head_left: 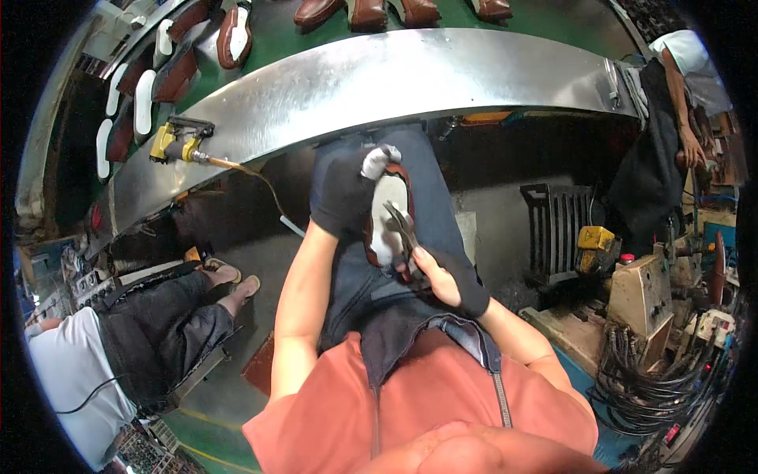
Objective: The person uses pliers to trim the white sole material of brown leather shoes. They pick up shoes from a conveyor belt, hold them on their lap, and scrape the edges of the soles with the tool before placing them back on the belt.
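Observation:
A brown shoe upper with a pale insole [387, 196] facing up rests over my lap, its long side running away from me. My left hand [346, 189], in a dark glove with whitish fingertips, is wrapped round its far left side. In my right hand [452, 286], in a dark fingerless glove, is a pair of dark metal pincers [403, 227]. Their jaws lie over the middle of the insole; I cannot tell whether they touch it. My right fingers partly hide the near end of the shoe.
Beyond my knees curves a metal-topped bench [355, 73]; a yellow nail gun [181, 144] with a hose lies at its left. Several brown shoes [234, 38] stand on the green surface behind. A seated person [150, 336] is at left, another person's arm [681, 103] far right, near a machine [641, 296].

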### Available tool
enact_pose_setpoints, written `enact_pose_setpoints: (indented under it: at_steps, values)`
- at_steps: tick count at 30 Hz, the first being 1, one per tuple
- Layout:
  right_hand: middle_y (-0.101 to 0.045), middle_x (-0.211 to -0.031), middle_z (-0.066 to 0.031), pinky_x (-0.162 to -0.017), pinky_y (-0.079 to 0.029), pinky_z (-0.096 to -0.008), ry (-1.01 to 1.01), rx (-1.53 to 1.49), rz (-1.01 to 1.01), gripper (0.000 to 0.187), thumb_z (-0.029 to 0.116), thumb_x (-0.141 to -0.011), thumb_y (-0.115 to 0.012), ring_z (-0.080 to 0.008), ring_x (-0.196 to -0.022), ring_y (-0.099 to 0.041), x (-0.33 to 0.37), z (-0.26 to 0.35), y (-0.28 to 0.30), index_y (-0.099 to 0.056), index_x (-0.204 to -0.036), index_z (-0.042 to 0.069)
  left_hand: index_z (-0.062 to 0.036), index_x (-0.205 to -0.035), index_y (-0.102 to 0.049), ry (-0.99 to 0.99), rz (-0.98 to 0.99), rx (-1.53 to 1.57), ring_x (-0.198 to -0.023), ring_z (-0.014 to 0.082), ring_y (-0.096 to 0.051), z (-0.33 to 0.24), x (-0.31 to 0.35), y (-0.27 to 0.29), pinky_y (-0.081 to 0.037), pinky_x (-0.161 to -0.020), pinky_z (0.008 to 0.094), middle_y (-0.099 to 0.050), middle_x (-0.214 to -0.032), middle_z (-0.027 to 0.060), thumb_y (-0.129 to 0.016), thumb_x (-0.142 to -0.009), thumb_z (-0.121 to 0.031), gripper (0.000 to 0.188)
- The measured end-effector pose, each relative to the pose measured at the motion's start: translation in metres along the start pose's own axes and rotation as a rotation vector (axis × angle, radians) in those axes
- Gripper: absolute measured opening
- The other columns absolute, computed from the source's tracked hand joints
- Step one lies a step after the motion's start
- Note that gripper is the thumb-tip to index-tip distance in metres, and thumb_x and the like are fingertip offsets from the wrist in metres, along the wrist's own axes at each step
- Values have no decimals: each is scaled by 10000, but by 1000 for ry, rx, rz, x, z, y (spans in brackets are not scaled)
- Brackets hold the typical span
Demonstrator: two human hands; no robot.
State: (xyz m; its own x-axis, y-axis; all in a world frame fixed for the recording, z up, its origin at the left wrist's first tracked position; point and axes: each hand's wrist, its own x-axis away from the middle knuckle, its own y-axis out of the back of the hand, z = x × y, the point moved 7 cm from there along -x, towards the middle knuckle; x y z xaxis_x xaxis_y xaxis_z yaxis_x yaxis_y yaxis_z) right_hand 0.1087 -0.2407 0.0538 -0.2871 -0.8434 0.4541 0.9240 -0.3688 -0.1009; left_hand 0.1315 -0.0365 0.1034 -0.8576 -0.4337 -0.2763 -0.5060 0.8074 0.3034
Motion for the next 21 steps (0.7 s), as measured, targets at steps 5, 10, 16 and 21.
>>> enact_pose_setpoints:
  at_steps: [5,10,16,21]
  values:
    - [-611,-1002,-79,-869,-444,-285,21,-375,4,510,417,-1003,-292,-146,-923,-574,-44,-17,-10,-567,-1081,-5,-5,-939,-624,220,-61,685,-914,203,-616,57,4,-12,-483,-810,322,-650,-951,104,-448,-924,-422,453]
    - [-616,-1061,-182,-945,-444,-331,-112,-605,19,557,466,-983,-299,-238,-1037,-597,-32,11,-4,-503,-1174,-16,-36,-987,-607,277,-97,653,-941,193,-586,51,22,-9,-453,-866,337,-615,-1014,83,-369,-896,-618,635]
    - [-580,-771,-76,-639,-443,-240,-336,-608,119,449,429,-998,-270,-106,-611,-491,-14,15,2,-512,-1075,58,-51,-1061,-592,289,-110,578,-992,187,-571,51,26,-13,-447,-878,335,-613,-1060,83,-490,-895,-411,410]
    - [-488,-665,-96,-583,-403,-355,256,338,-242,375,317,-988,-329,-241,-593,-474,-49,-3,3,-558,-906,32,-49,-940,-653,340,-207,530,-1023,224,-574,46,27,-6,-442,-913,372,-618,-1110,102,-634,-774,-97,173]
